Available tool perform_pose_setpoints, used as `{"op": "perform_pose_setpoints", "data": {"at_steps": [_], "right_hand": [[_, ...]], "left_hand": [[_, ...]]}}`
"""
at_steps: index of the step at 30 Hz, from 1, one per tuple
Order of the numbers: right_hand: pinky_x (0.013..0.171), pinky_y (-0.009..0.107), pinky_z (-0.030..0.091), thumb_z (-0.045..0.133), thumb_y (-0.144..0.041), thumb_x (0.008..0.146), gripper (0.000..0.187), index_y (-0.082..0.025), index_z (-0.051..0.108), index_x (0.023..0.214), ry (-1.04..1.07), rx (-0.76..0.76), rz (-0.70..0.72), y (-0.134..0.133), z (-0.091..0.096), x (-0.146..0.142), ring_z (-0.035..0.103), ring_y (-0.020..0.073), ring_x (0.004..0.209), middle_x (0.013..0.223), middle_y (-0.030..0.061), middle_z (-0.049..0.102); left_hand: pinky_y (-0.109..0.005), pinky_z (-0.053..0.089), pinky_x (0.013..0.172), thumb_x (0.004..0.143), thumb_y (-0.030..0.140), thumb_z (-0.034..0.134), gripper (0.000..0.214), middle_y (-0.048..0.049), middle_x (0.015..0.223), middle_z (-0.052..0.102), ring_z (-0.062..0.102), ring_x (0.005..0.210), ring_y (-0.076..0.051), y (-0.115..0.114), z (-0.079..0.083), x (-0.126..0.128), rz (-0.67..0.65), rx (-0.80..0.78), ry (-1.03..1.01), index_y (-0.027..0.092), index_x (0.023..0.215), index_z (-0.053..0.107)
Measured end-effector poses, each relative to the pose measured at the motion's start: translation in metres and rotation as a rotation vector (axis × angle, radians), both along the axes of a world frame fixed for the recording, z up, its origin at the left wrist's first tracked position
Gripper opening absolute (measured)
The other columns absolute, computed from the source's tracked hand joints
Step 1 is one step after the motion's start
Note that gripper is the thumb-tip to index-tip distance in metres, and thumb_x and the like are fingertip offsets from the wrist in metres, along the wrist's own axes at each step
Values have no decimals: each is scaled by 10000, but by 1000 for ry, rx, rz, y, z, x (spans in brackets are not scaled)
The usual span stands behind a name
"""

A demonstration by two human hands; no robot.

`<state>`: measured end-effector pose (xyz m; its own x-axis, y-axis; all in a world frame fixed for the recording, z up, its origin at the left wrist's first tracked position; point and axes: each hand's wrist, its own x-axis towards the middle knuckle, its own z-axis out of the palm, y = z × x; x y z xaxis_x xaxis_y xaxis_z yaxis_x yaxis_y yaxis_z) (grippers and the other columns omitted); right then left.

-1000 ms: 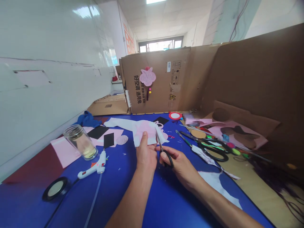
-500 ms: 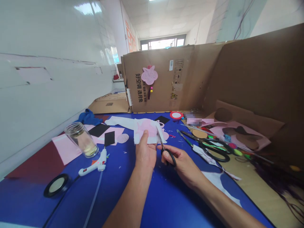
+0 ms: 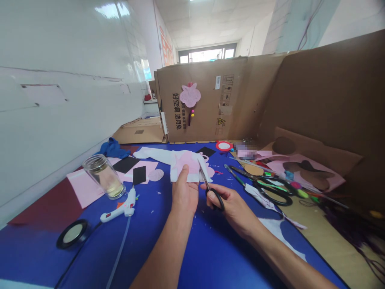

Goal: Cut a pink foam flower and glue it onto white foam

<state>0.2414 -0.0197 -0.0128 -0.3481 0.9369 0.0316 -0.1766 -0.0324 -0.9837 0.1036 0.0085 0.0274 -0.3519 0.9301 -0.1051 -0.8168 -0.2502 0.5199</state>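
Note:
My left hand pinches a pink and white felt piece above the blue table mat, thumb on top. My right hand grips small black-handled scissors, fingers through the loops. Their blades point up into the right edge of the felt. Both hands are closed around what they hold.
A glass jar, a white glue gun with its cord and a black tape roll lie at the left. Larger green-handled scissors and felt scraps lie at the right. Cardboard walls stand behind and at the right.
The hands, felt and scissors have shifted slightly right and up in the picture. The grip on both stays the same.

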Motion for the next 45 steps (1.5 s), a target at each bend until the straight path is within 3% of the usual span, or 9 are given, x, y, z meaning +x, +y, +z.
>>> {"op": "perform_pose_setpoints", "data": {"at_steps": [16,34,45], "right_hand": [[669,301,333,870,-655,809,642,-169,817,1225,-28,6,1,0,0,3,462,158,685,723,-19,592],[684,306,328,888,-658,779,643,-176,814,1199,-39,-10,6,3,0,5,466,168,699,732,-13,608],[688,315,303,909,-625,771,603,-171,816,1157,-44,-13,1,3,4,7,447,172,712,729,-16,587]], "left_hand": [[-375,636,1030,918,68,721,418,-166,1291,793,767,1214,-281,2,2,-4,12,-26,-5,144,1329,716],[-373,634,1040,922,64,721,422,-157,1293,795,763,1222,-275,4,0,-5,-35,-27,6,156,1334,721],[-293,668,867,964,41,659,321,-122,1254,811,792,1116,-230,3,4,-7,-52,-48,23,156,1254,734]]}}
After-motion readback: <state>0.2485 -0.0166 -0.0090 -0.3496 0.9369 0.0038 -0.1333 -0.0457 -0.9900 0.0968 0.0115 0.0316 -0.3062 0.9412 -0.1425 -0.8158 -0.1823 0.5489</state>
